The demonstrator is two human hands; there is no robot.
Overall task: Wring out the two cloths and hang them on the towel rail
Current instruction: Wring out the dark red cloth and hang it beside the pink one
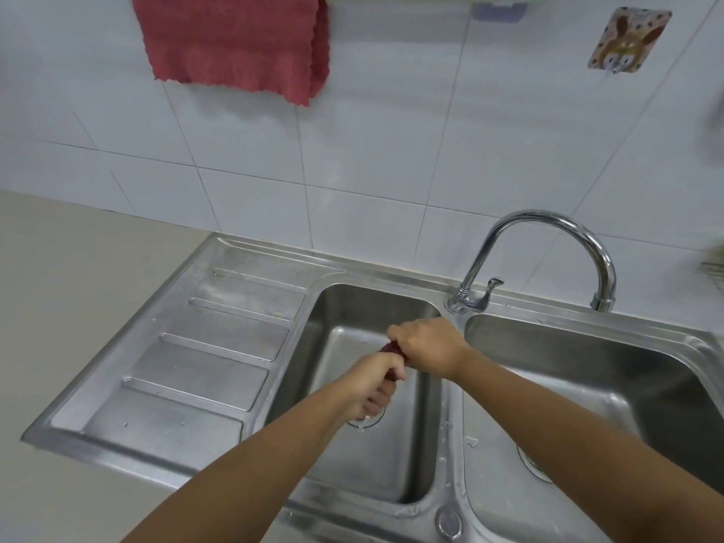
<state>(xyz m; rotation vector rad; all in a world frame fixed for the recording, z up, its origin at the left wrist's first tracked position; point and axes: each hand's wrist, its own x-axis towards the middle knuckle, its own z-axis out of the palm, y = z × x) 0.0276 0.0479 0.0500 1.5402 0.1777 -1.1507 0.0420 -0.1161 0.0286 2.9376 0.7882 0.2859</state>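
Fingers of left hand (pixel 374 382) and right hand (pixel 425 346) clench red cloth (pixel 391 348) above the sink (pixel 352 303)

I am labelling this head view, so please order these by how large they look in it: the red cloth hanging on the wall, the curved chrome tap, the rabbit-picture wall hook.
1. Red cloth hanging on the wall, cut off by the top edge.
2. Curved chrome tap.
3. Rabbit-picture wall hook, clearly smallest.

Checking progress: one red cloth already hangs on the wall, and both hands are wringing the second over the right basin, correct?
Not quite. In the head view both hands wring the second cloth over the left basin, not the right one. One red cloth does hang on the wall.
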